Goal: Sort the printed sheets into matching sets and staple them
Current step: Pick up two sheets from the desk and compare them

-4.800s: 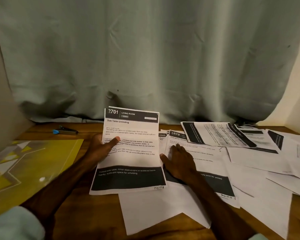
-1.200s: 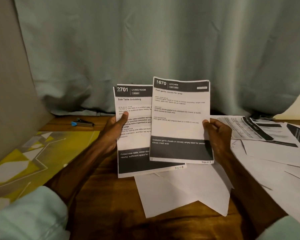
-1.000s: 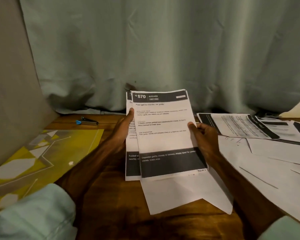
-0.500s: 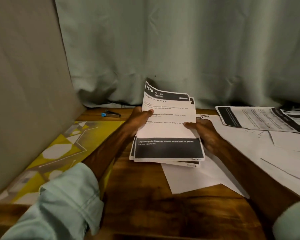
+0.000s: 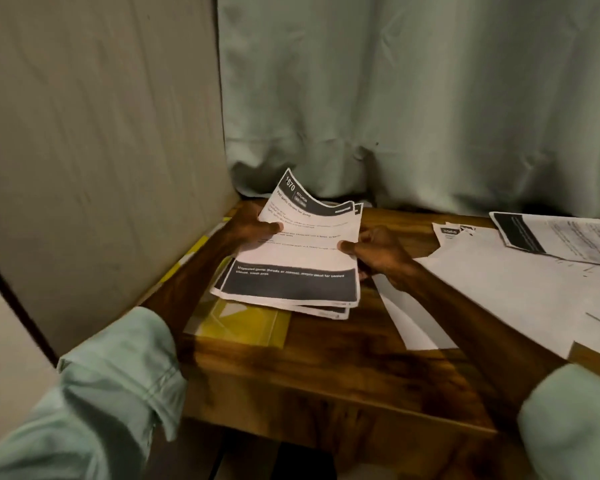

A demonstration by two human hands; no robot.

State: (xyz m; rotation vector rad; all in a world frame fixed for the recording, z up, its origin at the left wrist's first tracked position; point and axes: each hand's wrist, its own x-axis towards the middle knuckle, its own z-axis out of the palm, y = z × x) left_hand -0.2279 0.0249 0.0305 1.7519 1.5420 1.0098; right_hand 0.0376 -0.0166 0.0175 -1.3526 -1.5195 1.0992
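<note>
Shifted leftward, the stacked sheets (image 5: 291, 258) are now pinched at both side edges by the left hand (image 5: 253, 225) and right hand (image 5: 378, 251), partly over the yellow folder (image 5: 243, 323) on the table (image 5: 326, 368).

You have a single view, worn on your head: it looks forward and down, close over the desk (image 5: 326, 375), facing the far left corner where panel (image 5: 101, 150) meets curtain (image 5: 430, 98).

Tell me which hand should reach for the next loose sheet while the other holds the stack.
Right, probably. The right hand pinches the stack on the side where the loose sheets lie; the left hand holds its far edge.
</note>
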